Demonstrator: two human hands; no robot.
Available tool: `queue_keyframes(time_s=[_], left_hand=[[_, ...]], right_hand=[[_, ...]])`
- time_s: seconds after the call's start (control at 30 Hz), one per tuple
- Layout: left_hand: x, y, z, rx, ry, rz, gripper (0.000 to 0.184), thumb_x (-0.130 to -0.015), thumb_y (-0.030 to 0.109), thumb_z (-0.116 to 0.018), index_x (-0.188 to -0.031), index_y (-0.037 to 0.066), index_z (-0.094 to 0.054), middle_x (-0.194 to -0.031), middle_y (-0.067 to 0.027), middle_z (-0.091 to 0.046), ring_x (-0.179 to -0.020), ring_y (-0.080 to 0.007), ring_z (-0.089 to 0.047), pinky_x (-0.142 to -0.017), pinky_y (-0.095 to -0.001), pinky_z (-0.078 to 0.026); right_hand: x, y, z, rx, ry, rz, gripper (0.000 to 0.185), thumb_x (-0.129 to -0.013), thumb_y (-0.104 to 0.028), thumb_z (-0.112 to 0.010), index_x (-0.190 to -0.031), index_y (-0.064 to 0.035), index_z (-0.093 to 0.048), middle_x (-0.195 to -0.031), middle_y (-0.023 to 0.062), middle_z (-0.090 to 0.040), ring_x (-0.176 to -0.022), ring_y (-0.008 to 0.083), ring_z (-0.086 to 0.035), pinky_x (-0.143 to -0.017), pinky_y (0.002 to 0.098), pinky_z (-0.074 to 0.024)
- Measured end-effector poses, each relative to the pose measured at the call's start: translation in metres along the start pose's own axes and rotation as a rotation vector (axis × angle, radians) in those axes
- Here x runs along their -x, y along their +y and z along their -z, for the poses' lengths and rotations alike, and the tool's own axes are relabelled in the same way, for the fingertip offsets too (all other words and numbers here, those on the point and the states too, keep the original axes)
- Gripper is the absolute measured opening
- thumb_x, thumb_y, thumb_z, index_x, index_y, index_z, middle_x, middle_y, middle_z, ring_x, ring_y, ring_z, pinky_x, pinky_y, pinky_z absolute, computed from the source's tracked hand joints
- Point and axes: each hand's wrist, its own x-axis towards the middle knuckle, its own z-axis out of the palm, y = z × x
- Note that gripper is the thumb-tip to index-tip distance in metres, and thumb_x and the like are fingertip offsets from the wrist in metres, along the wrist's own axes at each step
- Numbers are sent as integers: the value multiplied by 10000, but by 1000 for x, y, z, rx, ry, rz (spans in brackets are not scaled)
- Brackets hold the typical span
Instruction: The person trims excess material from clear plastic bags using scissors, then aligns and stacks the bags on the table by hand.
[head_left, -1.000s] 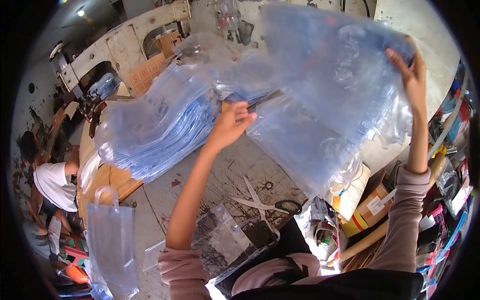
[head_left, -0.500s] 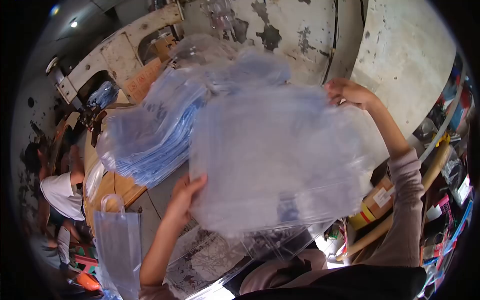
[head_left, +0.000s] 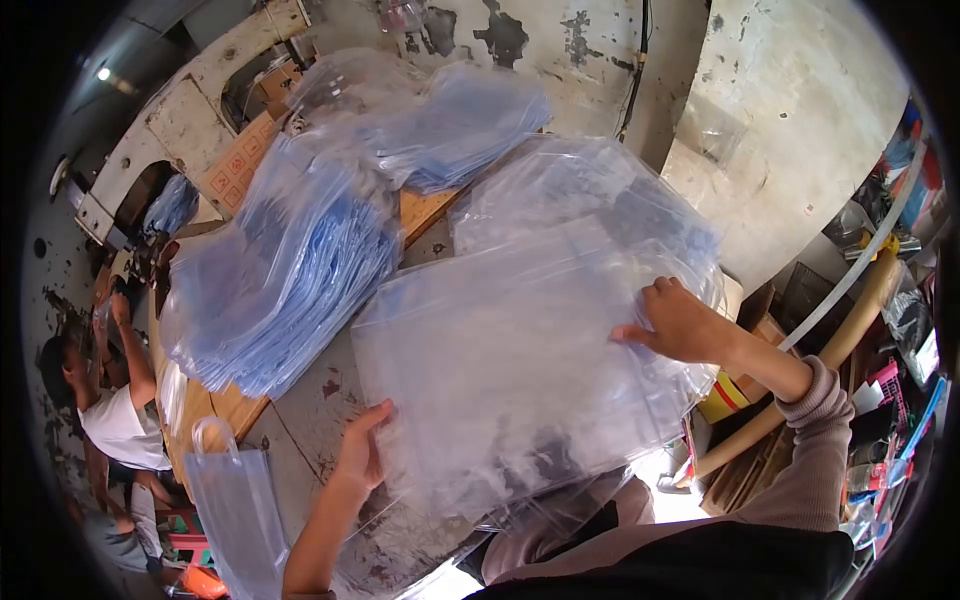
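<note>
A clear plastic bag (head_left: 510, 340), or a flat layered stack of them, spreads before me over the worktable (head_left: 310, 430). My left hand (head_left: 362, 445) is closed on its left edge, with the thumb on top and the fingers mostly hidden underneath. Near the right edge, my right hand (head_left: 685, 318) rests on the plastic, its thumb stretched out apart from the bent fingers. More clear plastic bags (head_left: 590, 185) lie behind, partly under this one. To the left sits a thick pile of bluish clear bags (head_left: 300, 290).
Another heap of plastic (head_left: 460, 120) lies at the back by the peeling wall. A clear bag with handles (head_left: 235, 510) hangs at the table's left edge. A person (head_left: 120, 420) sits at far left. Right of me are a cardboard tube (head_left: 850, 330) and clutter.
The plastic has come down and toward me, flatter on the table. My right hand has moved down from its far corner to the right side. My left hand has shifted slightly lower.
</note>
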Motion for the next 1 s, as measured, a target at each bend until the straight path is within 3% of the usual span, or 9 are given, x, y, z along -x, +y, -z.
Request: queue_keyframes(time_s=[0.13, 0.2, 0.3, 0.47, 0.63, 0.73, 0.83, 0.93, 1.0], left_hand=[[-18, -30, 25, 266, -302, 12, 390, -806, 172, -622, -1148, 45, -484, -1061, -85, -560, -909, -202, -601, -760, -330, -533], [-5, -30, -1, 190, -263, -50, 477, -800, 152, -625, -1221, 47, -427, -1103, -98, -542, -956, -216, -588, -793, -349, -528], [8, -27, -25, 74, -199, -70, 630, -791, 111, -633, -1335, 60, -319, -1157, -120, -518, -1032, -239, -562, -848, -382, -517], [29, -9, -41, 22, -92, -49, 725, -771, 62, -661, -1377, 69, -264, -1205, -137, -495, -1054, -255, -551, -887, -409, -501], [72, 14, -39, 12, -12, -370, 726, -714, -8, -693, -1340, 33, -329, -1184, -153, -527, -1042, -248, -570, -873, -391, -506], [90, 27, -9, -3, 88, -557, 710, -648, -70, -700, -1293, 16, -417, -1079, -134, -585, -964, -235, -606, -815, -340, -519], [108, 46, 26, 2, 174, -775, 771, -566, -84, -706, -1284, -3, -438, -979, -93, -593, -838, -197, -605, -689, -289, -499], [123, 66, 47, -101, 325, -974, 853, -517, -47, -727, -1310, -12, -415, -971, -77, -564, -761, -185, -587, -578, -264, -477], [124, 77, 50, -177, 360, -1079, 880, -526, 56, -783, -1316, -18, -404, -1058, -107, -547, -821, -207, -574, -687, -290, -481]], right_hand=[[-12, 23, 5, -382, -35, -135, 605, -854, -507, -585, -711, 81, -585, -663, 202, -573, -635, 353, -561, -675, 420, -470], [-18, 35, 4, -389, -90, -204, 485, -828, -402, -664, -616, 22, -559, -546, 97, -513, -580, 248, -551, -630, 355, -465], [-20, 39, 7, -1138, -137, -446, 239, -825, -100, -691, -668, -57, -516, -689, -25, -500, -644, 60, -475, -565, 239, -399], [-12, 50, 17, -1278, -109, -391, 114, -866, -111, -635, -840, -33, -557, -768, -17, -522, -690, 72, -512, -611, 227, -419], [-3, 18, 41, -1415, 29, -226, 194, -891, -153, -600, -1007, -3, -560, -902, 16, -587, -823, 95, -567, -707, 218, -454], [-7, -12, 53, -1545, 128, -151, 405, -823, -160, -674, -1118, 65, -513, -1032, 106, -627, -1006, 171, -567, -896, 286, -423], [-18, -43, 50, -1593, 113, 28, 776, -716, -163, -772, -1280, 106, -312, -1194, 204, -589, -1159, 237, -514, -1070, 359, -255], [-38, -75, 39, -1586, 147, 29, 476, -705, -44, -763, -1110, 28, -521, -966, 104, -659, -988, 187, -590, -921, 319, -409], [-55, -88, 29, -1587, 122, 74, 352, -716, 1, -739, -1029, -9, -579, -912, 62, -644, -905, 149, -603, -843, 297, -448]])
